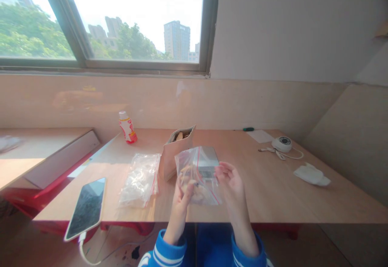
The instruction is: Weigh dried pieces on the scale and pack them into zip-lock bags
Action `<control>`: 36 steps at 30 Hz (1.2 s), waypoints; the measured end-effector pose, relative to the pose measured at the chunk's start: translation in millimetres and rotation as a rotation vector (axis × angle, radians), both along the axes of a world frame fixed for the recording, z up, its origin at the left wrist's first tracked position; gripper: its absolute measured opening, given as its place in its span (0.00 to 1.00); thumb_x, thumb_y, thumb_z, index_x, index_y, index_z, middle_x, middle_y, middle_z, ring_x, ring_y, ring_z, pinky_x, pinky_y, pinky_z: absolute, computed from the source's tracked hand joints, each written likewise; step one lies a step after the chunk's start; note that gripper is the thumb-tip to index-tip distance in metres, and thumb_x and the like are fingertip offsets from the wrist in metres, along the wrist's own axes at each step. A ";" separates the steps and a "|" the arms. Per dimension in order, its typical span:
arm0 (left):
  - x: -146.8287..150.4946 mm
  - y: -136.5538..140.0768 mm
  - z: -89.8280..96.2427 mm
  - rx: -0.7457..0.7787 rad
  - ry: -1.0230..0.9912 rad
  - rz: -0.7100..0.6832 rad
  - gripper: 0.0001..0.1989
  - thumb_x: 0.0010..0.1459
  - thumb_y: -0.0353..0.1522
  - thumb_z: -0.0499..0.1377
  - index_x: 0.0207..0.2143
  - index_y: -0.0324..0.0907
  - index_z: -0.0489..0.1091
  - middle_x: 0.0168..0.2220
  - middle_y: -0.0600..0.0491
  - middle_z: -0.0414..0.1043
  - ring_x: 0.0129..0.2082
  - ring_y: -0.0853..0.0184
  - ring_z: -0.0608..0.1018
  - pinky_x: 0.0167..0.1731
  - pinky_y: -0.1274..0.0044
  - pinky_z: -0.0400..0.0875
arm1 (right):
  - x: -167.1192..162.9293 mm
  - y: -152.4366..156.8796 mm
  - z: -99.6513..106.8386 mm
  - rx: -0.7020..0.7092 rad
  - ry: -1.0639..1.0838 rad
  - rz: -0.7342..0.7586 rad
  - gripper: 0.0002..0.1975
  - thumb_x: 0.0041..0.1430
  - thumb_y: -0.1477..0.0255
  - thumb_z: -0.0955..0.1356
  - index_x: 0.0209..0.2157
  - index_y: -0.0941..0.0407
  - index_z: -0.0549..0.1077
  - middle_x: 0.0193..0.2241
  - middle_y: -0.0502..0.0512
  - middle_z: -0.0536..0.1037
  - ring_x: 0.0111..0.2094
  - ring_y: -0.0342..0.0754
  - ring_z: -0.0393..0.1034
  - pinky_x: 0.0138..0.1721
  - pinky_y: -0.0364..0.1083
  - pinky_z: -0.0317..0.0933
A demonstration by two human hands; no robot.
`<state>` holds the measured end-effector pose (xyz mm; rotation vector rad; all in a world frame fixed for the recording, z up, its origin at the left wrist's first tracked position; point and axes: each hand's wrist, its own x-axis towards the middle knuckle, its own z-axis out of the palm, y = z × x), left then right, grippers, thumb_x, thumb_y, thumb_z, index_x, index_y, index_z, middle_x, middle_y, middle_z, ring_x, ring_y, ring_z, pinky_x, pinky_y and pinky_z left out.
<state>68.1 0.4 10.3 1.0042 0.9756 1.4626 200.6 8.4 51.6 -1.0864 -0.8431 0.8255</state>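
Note:
A clear zip-lock bag (189, 157) with a red seal line is up in front of me, over the table's near side. My left hand (183, 190) grips its left side, thumb on top and fingers showing through the plastic. At its right edge, my right hand (232, 180) has thumb and fingertips pinched together on the bag's mouth. Whether anything lies inside is hard to tell, as tan shapes blend with my fingers. Behind the bag sits a flat silver-grey device (212, 153), partly covered. An open beige pouch (177, 151) stands just left, with brown pieces at its mouth.
Flat clear zip-lock bags (141, 178) lie left of the pouch. A phone (86, 206) with a plugged-in cable overhangs the left edge. Farther back is a red-and-white bottle (127, 128). Rightward are a white camera (281, 144), paper (260, 136), a green-handled tool (248, 129) and a crumpled tissue (311, 174).

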 end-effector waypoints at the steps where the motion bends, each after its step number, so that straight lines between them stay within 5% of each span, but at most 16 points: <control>1: -1.8 0.6 2.0 -0.016 -0.002 -0.003 0.31 0.54 0.47 0.58 0.57 0.43 0.61 0.47 0.46 0.71 0.41 0.63 0.76 0.36 0.76 0.74 | 1.6 -0.9 0.5 0.032 -0.047 -0.021 0.18 0.48 0.60 0.72 0.37 0.55 0.72 0.31 0.53 0.77 0.32 0.47 0.73 0.34 0.44 0.69; 5: -7.5 0.6 5.6 -0.057 -0.018 -0.077 0.31 0.54 0.46 0.58 0.57 0.42 0.61 0.41 0.47 0.73 0.30 0.67 0.76 0.21 0.80 0.70 | 4.4 -4.0 2.0 0.057 -0.226 0.189 0.13 0.55 0.61 0.68 0.36 0.55 0.76 0.35 0.55 0.79 0.39 0.49 0.73 0.43 0.47 0.67; 14: -12.0 3.9 0.2 -0.053 0.071 -0.098 0.29 0.47 0.46 0.63 0.48 0.37 0.73 0.38 0.44 0.76 0.24 0.68 0.72 0.17 0.81 0.66 | -8.2 7.6 -20.3 -0.055 -0.230 0.508 0.26 0.52 0.63 0.70 0.53 0.53 0.67 0.49 0.57 0.75 0.47 0.54 0.71 0.48 0.52 0.66; 21: -13.0 3.1 1.5 -0.068 0.119 -0.126 0.24 0.49 0.44 0.63 0.45 0.39 0.70 0.29 0.52 0.73 0.22 0.71 0.70 0.16 0.82 0.63 | -3.4 9.5 -23.6 -0.080 -0.303 0.450 0.18 0.48 0.67 0.72 0.43 0.54 0.71 0.42 0.56 0.77 0.40 0.53 0.73 0.43 0.51 0.67; 25: -12.7 2.4 3.3 -0.051 0.097 -0.106 0.17 0.48 0.42 0.64 0.35 0.41 0.66 0.26 0.57 0.71 0.23 0.72 0.72 0.21 0.83 0.65 | 0.0 8.1 -20.0 -0.089 -0.418 0.373 0.13 0.47 0.67 0.72 0.36 0.54 0.71 0.37 0.54 0.76 0.39 0.52 0.72 0.43 0.49 0.65; 36: -22.1 6.6 0.7 -0.048 0.029 -0.119 0.17 0.48 0.39 0.65 0.38 0.39 0.70 0.36 0.49 0.76 0.38 0.62 0.77 0.40 0.74 0.69 | -4.3 7.9 -23.5 -0.034 -0.303 0.424 0.14 0.47 0.66 0.73 0.33 0.54 0.68 0.30 0.50 0.76 0.33 0.47 0.72 0.35 0.44 0.65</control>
